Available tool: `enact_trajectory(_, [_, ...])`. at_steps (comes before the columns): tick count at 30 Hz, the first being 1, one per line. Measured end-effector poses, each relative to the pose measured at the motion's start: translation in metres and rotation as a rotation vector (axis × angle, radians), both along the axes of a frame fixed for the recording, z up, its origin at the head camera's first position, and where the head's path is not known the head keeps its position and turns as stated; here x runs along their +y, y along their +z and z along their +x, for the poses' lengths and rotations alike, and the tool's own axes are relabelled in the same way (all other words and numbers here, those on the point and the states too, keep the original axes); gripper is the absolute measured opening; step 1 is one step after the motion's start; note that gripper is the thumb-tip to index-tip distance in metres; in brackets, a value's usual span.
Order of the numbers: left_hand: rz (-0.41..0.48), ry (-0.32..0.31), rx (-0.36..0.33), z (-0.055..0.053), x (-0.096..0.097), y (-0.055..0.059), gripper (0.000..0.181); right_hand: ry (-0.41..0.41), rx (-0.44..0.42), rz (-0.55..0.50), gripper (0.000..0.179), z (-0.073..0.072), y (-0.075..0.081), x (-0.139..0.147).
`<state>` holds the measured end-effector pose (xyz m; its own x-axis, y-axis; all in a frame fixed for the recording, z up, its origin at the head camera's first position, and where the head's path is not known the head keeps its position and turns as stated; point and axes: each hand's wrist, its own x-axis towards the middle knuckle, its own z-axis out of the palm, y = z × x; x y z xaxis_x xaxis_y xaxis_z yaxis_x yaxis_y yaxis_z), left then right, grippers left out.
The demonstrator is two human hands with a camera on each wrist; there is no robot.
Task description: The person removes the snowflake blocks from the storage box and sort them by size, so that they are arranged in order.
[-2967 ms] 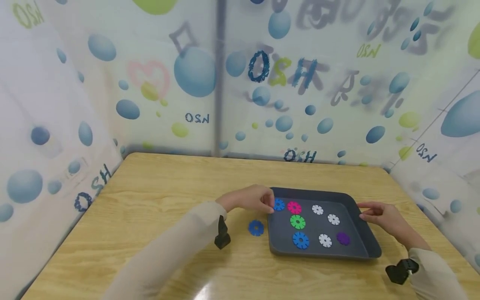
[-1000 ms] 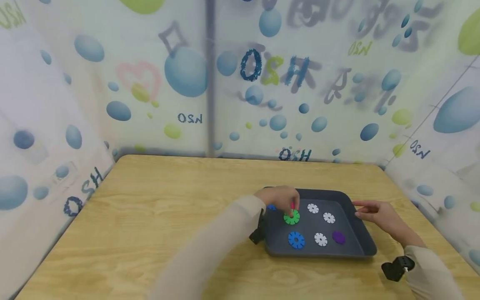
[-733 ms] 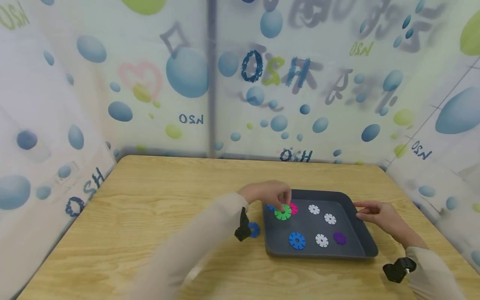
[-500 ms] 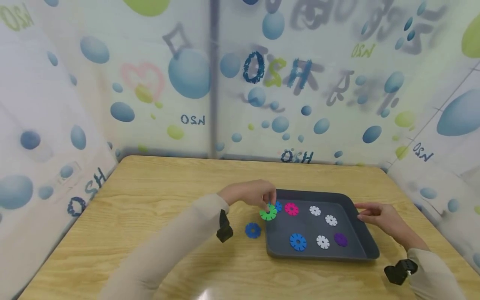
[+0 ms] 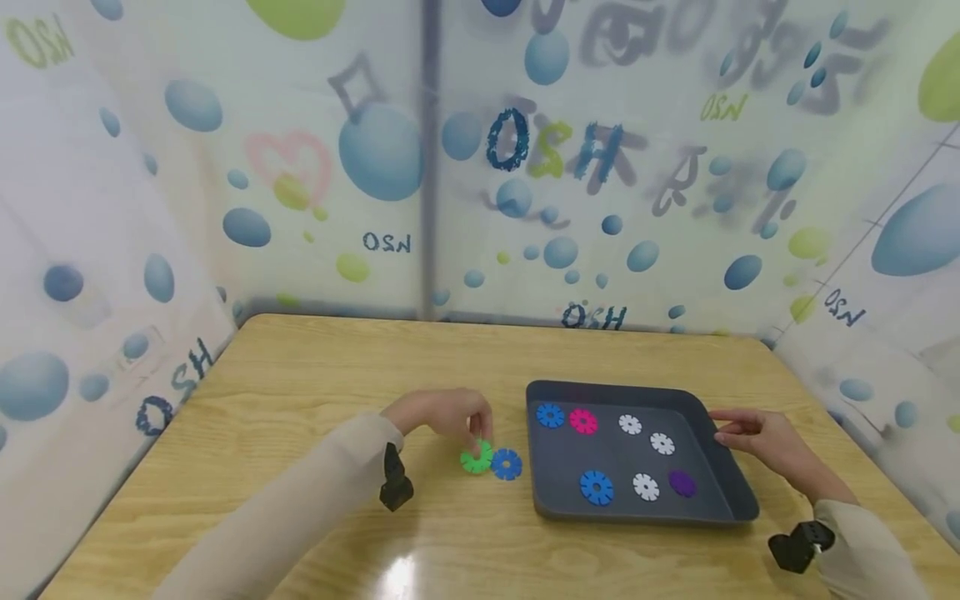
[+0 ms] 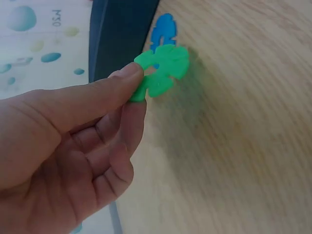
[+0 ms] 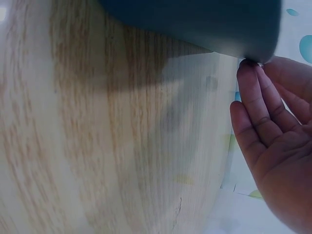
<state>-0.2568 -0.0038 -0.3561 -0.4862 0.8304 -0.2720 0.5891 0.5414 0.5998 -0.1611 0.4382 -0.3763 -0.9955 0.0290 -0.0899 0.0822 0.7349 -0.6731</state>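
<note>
In the head view my left hand [image 5: 448,412] pinches a green interlocking disc [image 5: 471,467] by its edge, left of the dark grey tray [image 5: 566,457]. Thumb and forefinger grip it in the left wrist view, the other fingers loosely bent. A blue interlocking disc [image 5: 498,470] lies on the table right beside it, close to the tray's left wall. With fairly straight fingers, my right hand [image 5: 776,443] touches the tray's right rim. The right wrist view shows its fingertips at the edge of the tray wall [image 7: 219,29]; part of its contact is hidden.
Inside the tray lie another blue disc [image 5: 550,423], a pink disc [image 5: 582,430], a larger blue disc [image 5: 597,498], a purple disc [image 5: 682,483] and several white discs [image 5: 662,452]. The wooden table [image 5: 337,358] meets a patterned curtain [image 5: 322,267] behind and at the sides.
My left hand reached into the tray, took the green disc and carried it left over the rim, down beside the blue disc on the table. My right hand has stayed at the tray's rim.
</note>
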Motion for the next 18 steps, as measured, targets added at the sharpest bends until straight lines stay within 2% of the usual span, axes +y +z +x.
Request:
enact_trajectory(5, [0.009,0.057,-0.046,0.004,-0.004,-0.007,0.015,0.002,-0.001,-0.005,0.054,-0.001,0.000,0.000])
enact_trajectory(10, [-0.014,0.100,-0.028,0.005,-0.005,-0.014,0.017,0.003,0.002,0.010,0.054,-0.001,0.000,-0.001])
enact_trajectory(18, [0.005,0.107,-0.033,0.003,-0.003,-0.021,0.016,0.002,-0.001,0.015,0.054,-0.001,0.000,0.001])
